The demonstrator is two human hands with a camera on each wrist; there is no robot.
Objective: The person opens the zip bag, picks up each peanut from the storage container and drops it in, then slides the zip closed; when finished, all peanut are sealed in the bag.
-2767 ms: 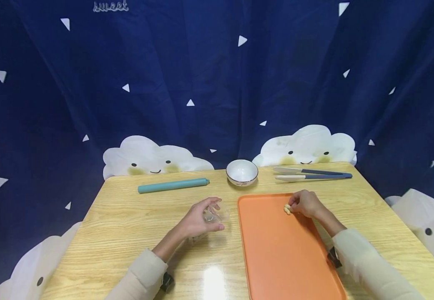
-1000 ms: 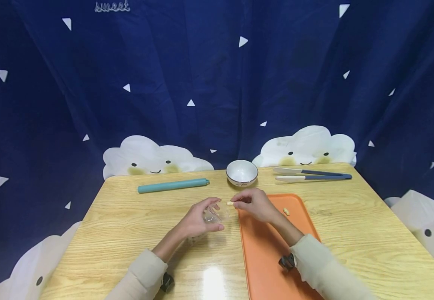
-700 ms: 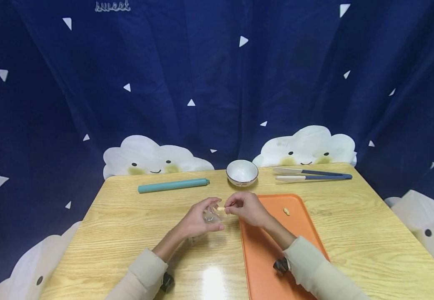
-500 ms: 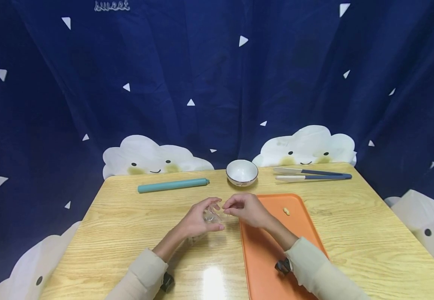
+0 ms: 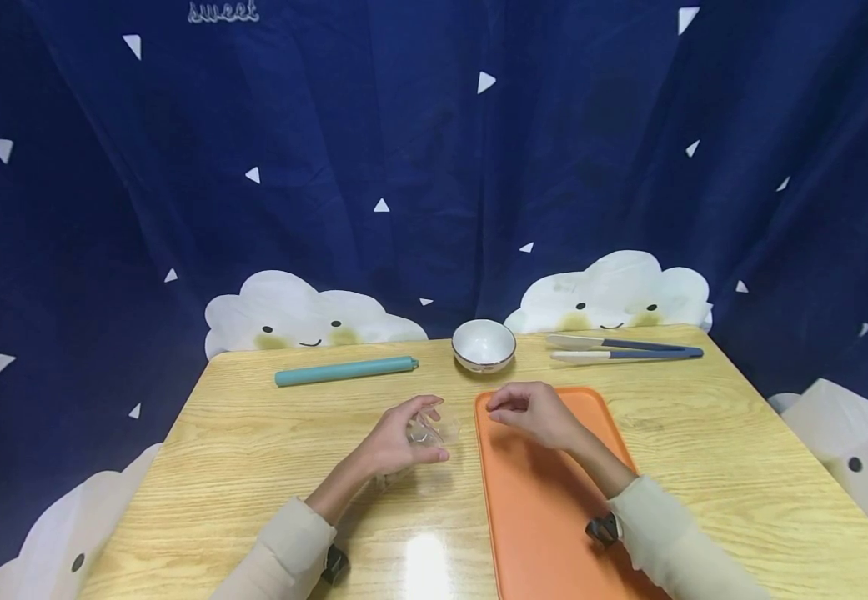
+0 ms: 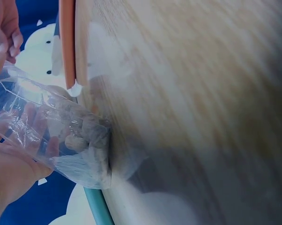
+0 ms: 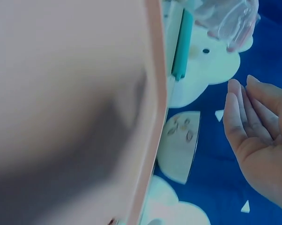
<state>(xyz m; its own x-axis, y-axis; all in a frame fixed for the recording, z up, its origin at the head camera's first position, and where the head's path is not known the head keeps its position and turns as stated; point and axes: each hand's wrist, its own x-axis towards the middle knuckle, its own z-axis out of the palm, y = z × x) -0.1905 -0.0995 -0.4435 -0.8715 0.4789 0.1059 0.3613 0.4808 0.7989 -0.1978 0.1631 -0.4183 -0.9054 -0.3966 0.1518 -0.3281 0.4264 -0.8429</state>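
Note:
My left hand [image 5: 392, 442] holds a clear plastic bag [image 6: 26, 110] by its spread mouth, the thumb and fingers curved round it. In the left wrist view several peanuts [image 6: 77, 143] lie at the bottom of the bag, close over the table. My right hand [image 5: 534, 410] hovers above the far left part of the orange tray [image 5: 539, 517], with nothing in its fingers. From the right wrist its loosely bent fingers [image 7: 233, 112] show apart from the bag. The peanut that lay on the tray is hidden behind the right hand.
A white bowl [image 5: 484, 343] stands at the table's back edge. To its left lies a teal stick-like tube [image 5: 347, 371], to its right a pair of blue-and-cream tongs [image 5: 629, 353]. A dark blue curtain [image 5: 434, 167] hangs behind the wooden table [image 5: 253, 450].
My right hand brought a peanut from the tray to the bag's mouth, let it go there, and has moved back right over the tray. The left hand stayed still.

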